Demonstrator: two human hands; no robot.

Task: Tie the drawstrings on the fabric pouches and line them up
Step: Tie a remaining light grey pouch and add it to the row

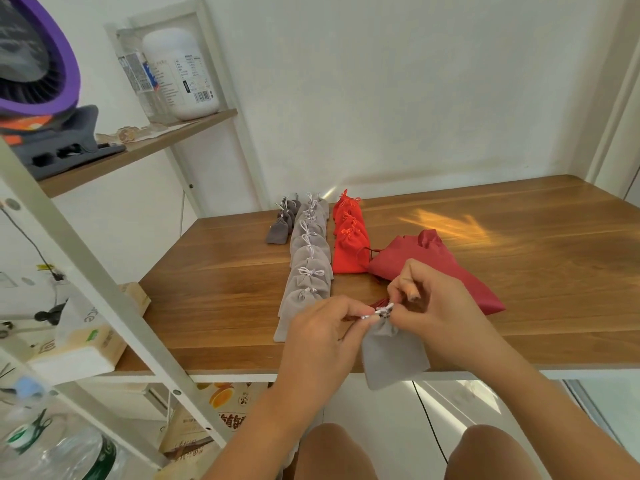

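I have the left hand (322,327) and right hand (436,306) pinching the white drawstring (379,311) of a grey pouch (391,358) at the bench's (519,271) near edge, with the grey row (308,261) and red row (348,237) tied and lined up beyond, and the large dark red pouch (433,268) seemingly still to do.

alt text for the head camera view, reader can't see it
A left hand and right hand pinch the white drawstring of a pale grey fabric pouch at the near edge of a brown wooden table. Behind lie rows of tied pale grey pouches, bright red pouches and small dark grey pouches, beside a large dark red cloth bag.
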